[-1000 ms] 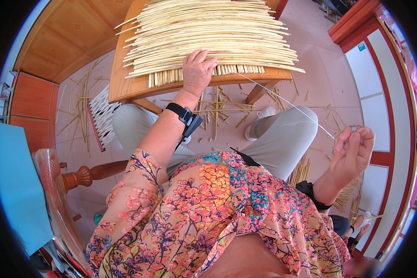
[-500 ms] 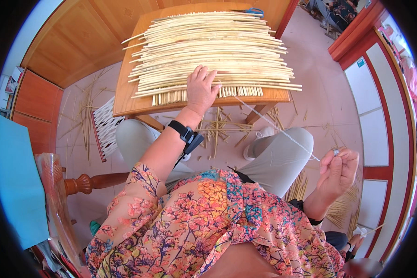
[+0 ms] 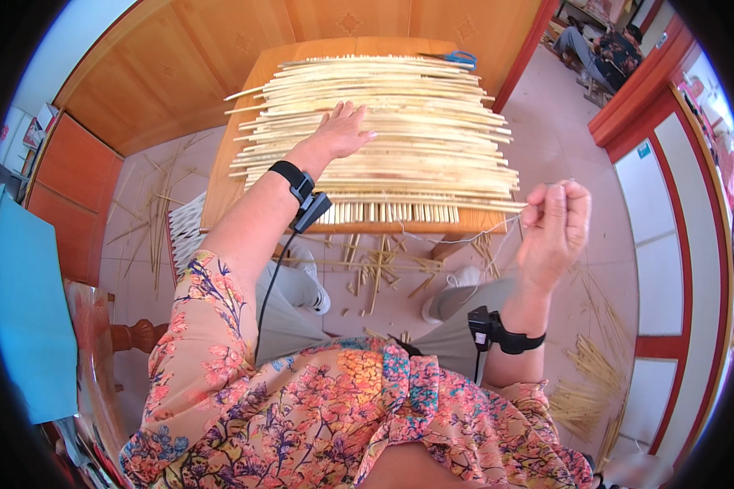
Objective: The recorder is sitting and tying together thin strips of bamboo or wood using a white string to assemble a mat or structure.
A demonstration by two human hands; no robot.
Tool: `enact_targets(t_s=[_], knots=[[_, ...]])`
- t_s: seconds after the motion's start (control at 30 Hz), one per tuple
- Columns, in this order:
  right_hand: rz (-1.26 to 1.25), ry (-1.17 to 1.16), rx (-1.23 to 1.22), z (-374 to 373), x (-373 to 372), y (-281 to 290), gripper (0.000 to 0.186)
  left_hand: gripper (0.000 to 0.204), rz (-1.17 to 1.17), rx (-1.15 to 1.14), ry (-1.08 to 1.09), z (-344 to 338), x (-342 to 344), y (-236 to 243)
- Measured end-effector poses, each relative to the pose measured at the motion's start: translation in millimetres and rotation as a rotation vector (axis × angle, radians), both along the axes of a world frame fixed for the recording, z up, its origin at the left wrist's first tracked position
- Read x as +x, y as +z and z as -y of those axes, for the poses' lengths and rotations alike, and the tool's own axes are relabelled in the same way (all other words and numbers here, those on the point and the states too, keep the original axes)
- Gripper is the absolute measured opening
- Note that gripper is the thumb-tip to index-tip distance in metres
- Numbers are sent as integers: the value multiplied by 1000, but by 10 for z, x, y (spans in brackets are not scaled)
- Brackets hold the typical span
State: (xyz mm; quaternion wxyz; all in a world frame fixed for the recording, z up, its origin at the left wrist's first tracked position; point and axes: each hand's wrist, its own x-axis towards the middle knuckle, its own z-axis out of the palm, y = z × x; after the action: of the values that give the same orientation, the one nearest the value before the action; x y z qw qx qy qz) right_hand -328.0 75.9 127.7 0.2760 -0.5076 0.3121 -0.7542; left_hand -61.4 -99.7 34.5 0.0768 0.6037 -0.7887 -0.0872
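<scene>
A mat of pale, straight plant stalks [image 3: 383, 155] lies in rows across a wooden table [image 3: 236, 175], with short cut stalks [image 3: 383, 210] set crosswise along its near edge. My left hand [image 3: 344, 130] rests palm down on the stalks, left of the middle, fingers spread. Off the table's near right corner, my right hand [image 3: 556, 224] is raised with thumb and fingers pinched together. A thin white string [image 3: 465, 240] runs slack from the mat's near edge to those fingers. Whether they also hold a needle cannot be made out.
Blue-handled scissors [image 3: 458, 58] lie at the table's far right corner. Stalk offcuts [image 3: 375, 273] litter the floor beneath, and a bundle of stalks [image 3: 587, 383] lies at right. A white lattice rack [image 3: 186, 228] stands left. Another person [image 3: 616, 57] sits beyond the doorway.
My left hand has slid farther onto the mat, away from its near edge. My right hand has risen toward the table, and the string, taut before, now sags. The view has tilted upward.
</scene>
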Motion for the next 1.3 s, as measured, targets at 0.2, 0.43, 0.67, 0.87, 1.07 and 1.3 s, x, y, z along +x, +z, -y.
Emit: enact_targets(t_s=[0.2,0.43,0.67,0.87,1.07,1.3], knots=[[8,-52,130,6,213,-64,4,68,5,-14,9,89,380,571],[-55,-106,147,-257,253,-156,6,73,28,-68,103,-87,433,547],[-80,-123,178,-417,308,-64,6,78,-11,-144,101,-232,500,526],[-100,-96,183,-425,326,-82,5,78,-5,-138,116,-252,504,504],[-120,-84,208,-403,338,-85,5,78,-31,-148,109,-217,476,474],[-130,-107,239,-363,344,-131,7,78,-86,-236,84,-131,543,414]])
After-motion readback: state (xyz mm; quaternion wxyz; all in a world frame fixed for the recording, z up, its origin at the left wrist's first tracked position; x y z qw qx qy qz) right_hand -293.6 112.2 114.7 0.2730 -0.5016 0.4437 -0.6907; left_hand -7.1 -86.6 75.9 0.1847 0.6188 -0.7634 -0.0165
